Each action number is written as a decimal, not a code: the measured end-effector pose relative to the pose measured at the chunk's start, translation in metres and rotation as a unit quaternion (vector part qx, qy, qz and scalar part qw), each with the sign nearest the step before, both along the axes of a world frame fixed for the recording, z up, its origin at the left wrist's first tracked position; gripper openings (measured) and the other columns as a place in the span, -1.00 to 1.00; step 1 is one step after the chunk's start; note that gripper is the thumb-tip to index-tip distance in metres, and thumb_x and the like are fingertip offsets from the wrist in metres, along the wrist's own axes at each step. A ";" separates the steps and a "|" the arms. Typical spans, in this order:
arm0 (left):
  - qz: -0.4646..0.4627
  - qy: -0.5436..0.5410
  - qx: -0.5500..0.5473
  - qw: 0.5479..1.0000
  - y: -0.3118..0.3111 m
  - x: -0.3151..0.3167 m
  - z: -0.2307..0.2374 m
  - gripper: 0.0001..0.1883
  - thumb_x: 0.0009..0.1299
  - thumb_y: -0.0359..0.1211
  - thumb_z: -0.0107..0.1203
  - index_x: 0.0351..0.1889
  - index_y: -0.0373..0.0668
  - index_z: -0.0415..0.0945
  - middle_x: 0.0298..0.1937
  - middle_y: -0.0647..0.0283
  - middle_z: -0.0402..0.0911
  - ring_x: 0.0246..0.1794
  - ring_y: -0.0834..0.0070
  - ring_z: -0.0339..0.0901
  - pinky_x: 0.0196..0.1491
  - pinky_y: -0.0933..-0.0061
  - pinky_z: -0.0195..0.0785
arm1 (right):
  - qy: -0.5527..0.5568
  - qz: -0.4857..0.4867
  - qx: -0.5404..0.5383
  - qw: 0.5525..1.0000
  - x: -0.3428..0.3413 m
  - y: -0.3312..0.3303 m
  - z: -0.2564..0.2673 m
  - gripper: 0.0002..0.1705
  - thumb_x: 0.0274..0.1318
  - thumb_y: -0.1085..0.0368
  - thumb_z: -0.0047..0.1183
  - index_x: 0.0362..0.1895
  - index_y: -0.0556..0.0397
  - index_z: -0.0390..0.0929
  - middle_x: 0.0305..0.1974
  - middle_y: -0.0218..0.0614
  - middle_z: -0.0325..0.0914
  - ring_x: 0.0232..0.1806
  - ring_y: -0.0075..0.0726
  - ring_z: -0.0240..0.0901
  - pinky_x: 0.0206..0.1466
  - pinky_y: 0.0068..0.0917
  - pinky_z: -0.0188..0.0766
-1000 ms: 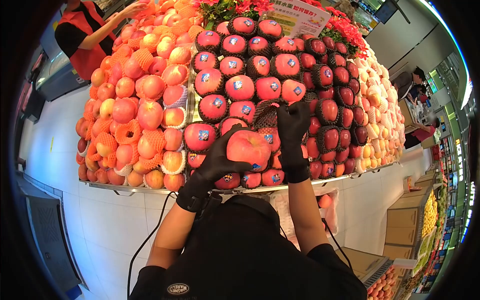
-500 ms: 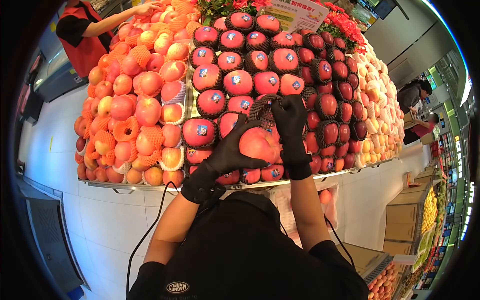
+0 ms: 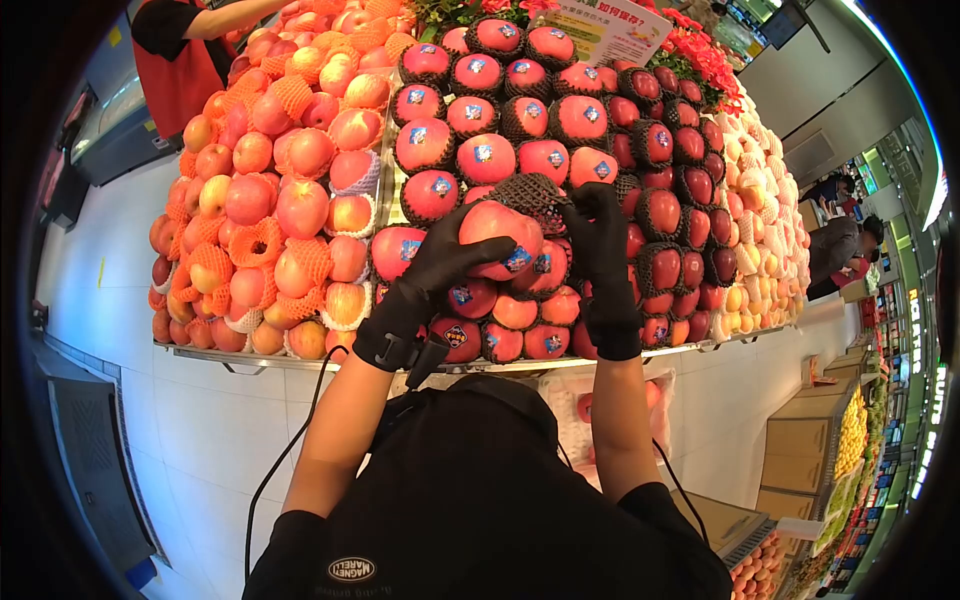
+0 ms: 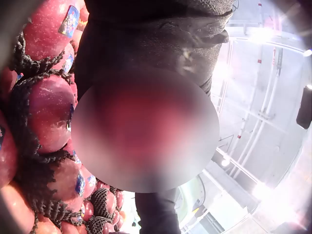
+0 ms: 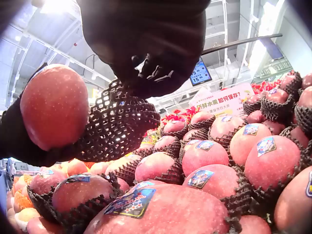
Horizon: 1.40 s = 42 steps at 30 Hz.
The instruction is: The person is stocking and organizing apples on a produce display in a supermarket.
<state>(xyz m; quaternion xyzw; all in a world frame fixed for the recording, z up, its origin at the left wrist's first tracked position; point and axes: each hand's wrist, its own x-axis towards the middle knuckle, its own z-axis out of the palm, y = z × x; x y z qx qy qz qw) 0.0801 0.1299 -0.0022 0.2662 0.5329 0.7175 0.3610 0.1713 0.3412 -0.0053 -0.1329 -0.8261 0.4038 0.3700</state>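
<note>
Left hand [image 3: 432, 258], black-gloved like the right hand [image 3: 602, 238], curled round a large red apple [image 3: 504, 221]; the right pinched a dark foam net [image 3: 530, 194]. Probably weighty, firm and easily bruised, the apple suited a cupped hold; it sat right of the left palm. Likely stretchy, the net hung at its far right.

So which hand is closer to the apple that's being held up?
Left. The left hand grips the apple; the right hand is off to its right, pinching the black net.

Apparently metal-edged stand [image 3: 270, 361] bears apples [image 3: 487, 153].
</note>
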 end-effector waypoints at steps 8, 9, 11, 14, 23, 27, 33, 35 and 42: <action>0.039 -0.113 0.036 0.992 0.001 -0.003 0.012 -0.48 0.28 -0.15 0.29 0.10 -0.27 0.47 -0.04 0.24 0.59 -0.05 0.51 0.55 0.01 0.45 0.45 | -0.036 0.049 0.004 0.998 0.007 -0.011 0.017 -0.76 0.20 0.35 0.05 -0.04 0.02 0.49 -0.16 -0.34 0.54 -0.24 -0.40 0.47 -0.20 -0.47 0.42; 0.058 -0.101 0.042 0.992 0.003 -0.004 0.009 -0.49 0.30 -0.15 0.28 0.10 -0.27 0.47 -0.04 0.24 0.59 -0.06 0.52 0.55 0.00 0.46 0.45 | -0.054 0.056 -0.053 0.996 0.009 -0.017 0.018 -0.73 0.20 0.32 0.06 0.00 0.02 0.48 -0.12 -0.33 0.53 -0.21 -0.41 0.46 -0.18 -0.47 0.42; 0.072 -0.067 0.053 0.994 0.008 -0.007 0.007 -0.50 0.31 -0.15 0.27 0.10 -0.27 0.47 -0.03 0.24 0.59 -0.06 0.54 0.54 0.00 0.47 0.45 | -0.091 0.069 -0.167 0.979 0.015 -0.029 0.019 -0.65 0.19 0.28 0.09 0.06 0.03 0.46 -0.05 -0.32 0.51 -0.14 -0.42 0.45 -0.13 -0.46 0.43; 0.070 -0.050 0.055 0.995 0.014 -0.009 0.006 -0.50 0.32 -0.16 0.26 0.10 -0.28 0.47 -0.02 0.23 0.59 -0.05 0.54 0.54 0.00 0.48 0.44 | -0.107 0.165 -0.286 0.938 0.019 -0.042 0.026 -0.46 0.22 0.21 0.09 0.24 0.09 0.30 0.02 -0.26 0.49 -0.06 -0.40 0.45 -0.06 -0.43 0.46; 0.094 0.104 0.069 0.988 0.025 0.007 0.005 -0.42 0.37 -0.12 0.20 0.20 -0.32 0.36 0.07 0.14 0.52 0.08 0.40 0.49 0.13 0.38 0.39 | -0.141 0.211 -0.348 0.903 0.021 -0.052 0.017 -0.34 0.20 0.24 0.06 0.33 0.18 0.17 0.16 -0.17 0.37 0.07 -0.35 0.42 0.09 -0.39 0.45; 0.108 0.276 0.054 0.954 0.027 0.004 0.002 -0.35 0.38 -0.11 0.17 0.26 -0.36 0.26 0.17 0.03 0.43 0.20 0.35 0.40 0.23 0.32 0.30 | -0.079 0.223 -0.330 0.914 0.027 -0.054 -0.001 -0.28 0.13 0.26 0.10 0.34 0.18 0.16 0.19 -0.18 0.36 0.17 -0.31 0.36 0.19 -0.35 0.38; 0.139 0.219 -0.006 0.966 0.033 -0.004 -0.003 -0.47 0.43 -0.17 0.11 0.24 -0.30 0.33 0.18 0.07 0.46 0.13 0.36 0.43 0.15 0.32 0.31 | -0.022 0.167 -0.410 0.896 0.030 -0.055 -0.013 -0.32 0.10 0.32 0.08 0.32 0.19 0.20 0.18 -0.16 0.37 0.19 -0.28 0.36 0.20 -0.33 0.39; 0.193 0.290 -0.034 0.937 0.033 -0.016 -0.012 -0.57 0.41 -0.22 0.12 0.15 -0.26 0.43 0.11 0.08 0.52 0.05 0.31 0.47 0.09 0.29 0.32 | -0.032 0.142 -0.419 0.896 0.037 -0.045 -0.024 -0.33 0.09 0.33 0.07 0.31 0.19 0.21 0.15 -0.16 0.39 0.16 -0.28 0.40 0.17 -0.34 0.42; 0.295 0.478 -0.117 0.819 0.026 -0.032 -0.009 -0.75 0.19 -0.36 0.26 -0.19 -0.19 0.57 -0.20 0.06 0.58 -0.18 0.14 0.52 -0.09 0.20 0.37 | -0.024 0.120 -0.402 0.907 0.063 -0.022 -0.011 -0.25 -0.01 0.31 0.10 0.32 0.17 0.19 0.13 -0.16 0.43 0.10 -0.27 0.46 0.11 -0.37 0.47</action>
